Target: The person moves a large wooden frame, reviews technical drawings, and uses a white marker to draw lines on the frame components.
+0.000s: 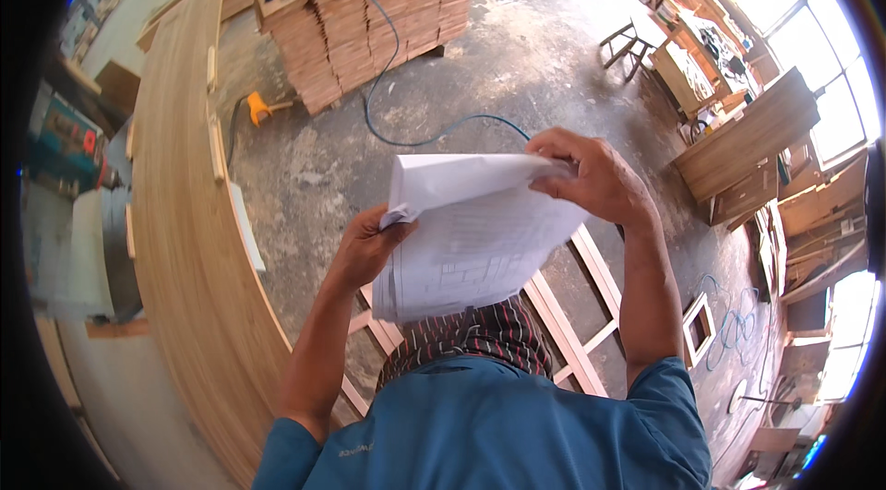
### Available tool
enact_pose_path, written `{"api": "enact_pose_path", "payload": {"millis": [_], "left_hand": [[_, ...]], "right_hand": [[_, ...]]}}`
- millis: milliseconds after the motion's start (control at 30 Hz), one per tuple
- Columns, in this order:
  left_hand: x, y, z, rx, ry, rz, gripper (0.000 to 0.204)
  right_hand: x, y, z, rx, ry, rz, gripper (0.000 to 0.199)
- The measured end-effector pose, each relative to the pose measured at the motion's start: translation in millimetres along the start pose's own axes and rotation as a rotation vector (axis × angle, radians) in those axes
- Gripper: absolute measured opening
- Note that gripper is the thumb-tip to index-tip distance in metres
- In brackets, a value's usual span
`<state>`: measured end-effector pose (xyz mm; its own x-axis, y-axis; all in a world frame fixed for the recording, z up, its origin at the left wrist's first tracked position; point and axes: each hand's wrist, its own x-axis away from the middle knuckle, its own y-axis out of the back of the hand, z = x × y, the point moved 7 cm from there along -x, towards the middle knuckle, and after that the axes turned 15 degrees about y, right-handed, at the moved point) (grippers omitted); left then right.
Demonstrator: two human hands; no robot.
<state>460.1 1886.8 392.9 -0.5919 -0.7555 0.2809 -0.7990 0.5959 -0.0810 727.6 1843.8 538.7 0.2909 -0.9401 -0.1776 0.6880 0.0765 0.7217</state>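
Head view shows both hands holding a sheaf of white printed papers [466, 245] up in front of the chest. The left hand [365, 245] has its fingers pinching the lower left edge. The right hand [595, 178] has its fingers closed on the folded-over top sheet. Below lie a wooden frame [572, 324] on the concrete floor [517, 56], with stacked boards [369, 19] beyond.

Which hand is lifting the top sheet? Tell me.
The right hand: it pinches the top sheet's raised edge, while the left hand grips the stack's left side.
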Motion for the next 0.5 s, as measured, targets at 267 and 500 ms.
{"api": "enact_pose_path", "payload": {"millis": [267,500], "left_hand": [[-114,117,-26,0.537,-0.076,-0.235,0.034],[-269,215,-64,0.779,-0.093,-0.413,0.055]], "right_hand": [[-97,-23,-225,-0.655,-0.060,-0.834,0.071],[-237,-252,-394,-1.559,-0.458,-0.504,0.087]]}}
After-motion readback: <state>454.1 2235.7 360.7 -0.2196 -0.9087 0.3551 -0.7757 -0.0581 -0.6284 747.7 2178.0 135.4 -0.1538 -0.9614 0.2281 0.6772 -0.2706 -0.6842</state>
